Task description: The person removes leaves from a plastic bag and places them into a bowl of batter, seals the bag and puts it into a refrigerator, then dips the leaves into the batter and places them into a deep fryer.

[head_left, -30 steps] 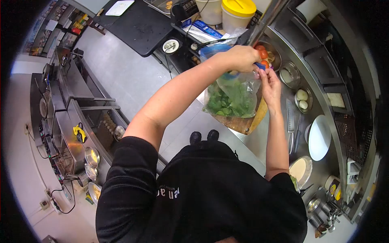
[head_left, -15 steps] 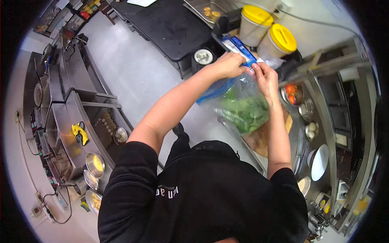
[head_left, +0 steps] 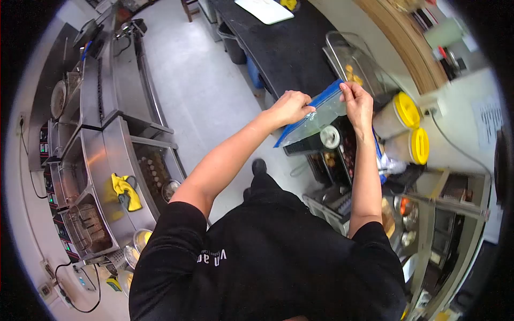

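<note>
A clear plastic zip bag (head_left: pixel 320 125) with a blue strip along its top edge hangs between my hands, in front of me and above the floor. My left hand (head_left: pixel 292 108) pinches the blue edge near its middle, with the fingers curled over it. At the upper right end of the strip, my right hand (head_left: pixel 357 104) grips the bag between thumb and fingers. The part of the bag that shows looks see-through and slack. I cannot make out leafy greens in it, and its lower part is hard to tell from what stands behind.
A black table (head_left: pixel 278 45) bears a white board (head_left: pixel 265 10) ahead. Yellow-lidded tubs (head_left: pixel 393 115) stand at the right, by a metal tray (head_left: pixel 369 67). Below the bag are dark containers and a round white lid (head_left: pixel 330 137). Yellow-and-grey gloves (head_left: pixel 126 191) lie on the left steel counter.
My view and body have turned right, away from the wooden board. The bag has moved with my hands, and the leafy greens seen earlier are out of sight. Both hands still grip the bag.
</note>
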### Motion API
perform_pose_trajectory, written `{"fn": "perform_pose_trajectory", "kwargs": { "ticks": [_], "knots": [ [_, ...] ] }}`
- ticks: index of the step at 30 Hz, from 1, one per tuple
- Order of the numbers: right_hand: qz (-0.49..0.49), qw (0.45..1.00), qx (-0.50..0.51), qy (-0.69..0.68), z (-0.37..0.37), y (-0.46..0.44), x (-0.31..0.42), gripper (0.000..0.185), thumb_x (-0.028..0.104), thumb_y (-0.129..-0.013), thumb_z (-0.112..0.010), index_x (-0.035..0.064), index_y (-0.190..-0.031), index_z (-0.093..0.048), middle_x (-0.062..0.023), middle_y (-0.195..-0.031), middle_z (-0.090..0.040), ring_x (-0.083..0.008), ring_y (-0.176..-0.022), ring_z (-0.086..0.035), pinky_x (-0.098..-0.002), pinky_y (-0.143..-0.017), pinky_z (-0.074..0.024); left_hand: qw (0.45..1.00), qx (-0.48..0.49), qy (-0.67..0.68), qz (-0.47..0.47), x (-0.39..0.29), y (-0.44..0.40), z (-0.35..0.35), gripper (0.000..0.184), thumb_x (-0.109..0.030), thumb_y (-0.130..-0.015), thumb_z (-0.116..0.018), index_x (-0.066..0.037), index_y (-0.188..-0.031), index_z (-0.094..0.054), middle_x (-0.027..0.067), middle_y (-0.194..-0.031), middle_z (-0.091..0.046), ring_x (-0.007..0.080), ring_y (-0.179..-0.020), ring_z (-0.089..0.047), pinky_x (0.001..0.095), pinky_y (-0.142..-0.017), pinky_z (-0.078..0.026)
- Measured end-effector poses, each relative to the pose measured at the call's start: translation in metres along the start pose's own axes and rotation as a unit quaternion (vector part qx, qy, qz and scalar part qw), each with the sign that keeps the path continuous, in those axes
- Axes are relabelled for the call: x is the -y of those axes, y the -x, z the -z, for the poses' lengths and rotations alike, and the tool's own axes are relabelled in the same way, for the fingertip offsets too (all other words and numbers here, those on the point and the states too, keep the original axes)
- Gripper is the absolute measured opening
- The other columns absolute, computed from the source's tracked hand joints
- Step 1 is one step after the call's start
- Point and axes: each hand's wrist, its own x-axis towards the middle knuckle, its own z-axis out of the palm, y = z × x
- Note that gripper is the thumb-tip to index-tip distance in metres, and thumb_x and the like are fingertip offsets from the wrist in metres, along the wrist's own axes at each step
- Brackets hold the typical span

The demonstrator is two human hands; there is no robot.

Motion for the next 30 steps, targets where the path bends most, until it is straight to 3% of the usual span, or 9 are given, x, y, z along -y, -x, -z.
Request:
{"fn": "perform_pose_trajectory", "kwargs": {
  "ticks": [8, 13, 14, 15, 16, 17, 19, 27, 30],
  "knots": [
    [0.103, 0.993, 0.041, -0.042, -0.138, -0.154, 0.089, 0.019, 0.021, -0.087, -0.06, 0.0024, -0.087, -0.065, -0.0057, -0.059, -0.059, -0.0125, -0.052, -0.056, -0.0274, -0.052, -0.0432, 0.986, -0.064, 0.066, 0.141, 0.092, -0.071, 0.16, 0.031, -0.035, -0.077, -0.07, -0.005, -0.087, -0.07, 0.0089, -0.064, -0.062, 0.0151, -0.062, -0.057, 0.0313, -0.062, -0.046],
    [0.095, 0.984, 0.036, -0.147, -0.244, -0.261, 0.131, 0.018, 0.019, -0.088, -0.06, 0.0016, -0.087, -0.065, -0.0046, -0.057, -0.057, -0.0079, -0.052, -0.052, -0.0246, -0.051, -0.0419, 0.974, -0.164, 0.004, 0.159, 0.179, -0.102, 0.279, 0.033, -0.039, -0.075, -0.071, -0.007, -0.083, -0.07, 0.0164, -0.058, -0.056, 0.0255, -0.053, -0.057, 0.0367, -0.053, -0.042],
    [0.101, 0.982, 0.041, -0.154, -0.266, -0.279, 0.145, 0.02, 0.019, -0.09, -0.058, 0.0003, -0.086, -0.063, 0.0024, -0.058, -0.052, -0.003, -0.055, -0.044, -0.0202, -0.051, -0.0361, 0.972, -0.156, -0.025, 0.176, 0.202, -0.103, 0.303, 0.031, -0.039, -0.077, -0.069, -0.009, -0.085, -0.071, 0.0137, -0.071, -0.062, 0.0223, -0.064, -0.06, 0.0369, -0.066, -0.044],
    [0.103, 0.977, 0.065, -0.177, -0.283, -0.295, 0.163, 0.019, 0.018, -0.09, -0.059, 0.0002, -0.085, -0.063, 0.0025, -0.058, -0.052, -0.0034, -0.055, -0.044, -0.0202, -0.051, -0.0363, 0.968, -0.15, -0.051, 0.193, 0.221, -0.1, 0.325, 0.029, -0.04, -0.079, -0.067, -0.012, -0.088, -0.072, 0.0111, -0.085, -0.068, 0.0192, -0.075, -0.063, 0.0371, -0.078, -0.046],
    [0.123, 0.971, 0.075, -0.19, -0.306, -0.315, 0.176, 0.018, 0.017, -0.09, -0.059, 0.0001, -0.086, -0.063, 0.0024, -0.058, -0.052, -0.0035, -0.055, -0.044, -0.0201, -0.051, -0.0364, 0.955, -0.165, -0.166, 0.18, 0.234, -0.096, 0.347, 0.03, -0.042, -0.08, -0.065, -0.014, -0.089, -0.072, 0.012, -0.105, -0.065, 0.0229, -0.099, -0.06, 0.0521, -0.099, -0.031],
    [0.142, 0.965, 0.086, -0.203, -0.33, -0.334, 0.188, 0.017, 0.017, -0.09, -0.06, 0.0001, -0.086, -0.063, 0.0023, -0.059, -0.052, -0.0036, -0.055, -0.044, -0.02, -0.051, -0.0365, 0.951, -0.179, -0.165, 0.191, 0.247, -0.094, 0.372, 0.03, -0.042, -0.08, -0.065, -0.014, -0.089, -0.072, 0.012, -0.105, -0.065, 0.0229, -0.099, -0.06, 0.0521, -0.099, -0.031],
    [0.165, 0.957, 0.104, -0.215, -0.377, -0.372, 0.212, 0.017, 0.016, -0.089, -0.06, -0.0003, -0.085, -0.063, 0.0006, -0.057, -0.053, -0.0047, -0.053, -0.045, -0.021, -0.05, -0.0372, 0.945, -0.166, -0.126, 0.251, 0.278, -0.088, 0.418, 0.031, -0.044, -0.08, -0.064, -0.016, -0.09, -0.072, 0.012, -0.119, -0.059, 0.0264, -0.115, -0.052, 0.0619, -0.104, -0.013],
    [0.242, 0.95, 0.098, -0.17, -0.553, -0.538, 0.307, 0.018, 0.018, -0.088, -0.06, 0.0007, -0.085, -0.063, -0.0039, -0.056, -0.053, -0.0068, -0.052, -0.046, -0.0244, -0.051, -0.0397, 0.91, -0.227, -0.163, 0.305, 0.449, -0.102, 0.583, 0.031, -0.045, -0.078, -0.065, -0.016, -0.089, -0.072, 0.0144, -0.12, -0.058, 0.0292, -0.115, -0.052, 0.0589, -0.102, -0.02],
    [0.195, 0.957, 0.083, -0.197, -0.605, -0.612, 0.331, 0.02, 0.02, -0.088, -0.061, 0.0011, -0.085, -0.063, -0.0018, -0.055, -0.052, -0.0069, -0.052, -0.045, -0.0247, -0.051, -0.039, 0.912, -0.22, -0.162, 0.306, 0.504, -0.129, 0.651, 0.031, -0.043, -0.077, -0.066, -0.016, -0.091, -0.072, 0.0155, -0.12, -0.058, 0.0313, -0.112, -0.054, 0.055, -0.1, -0.026]
  ]
}}
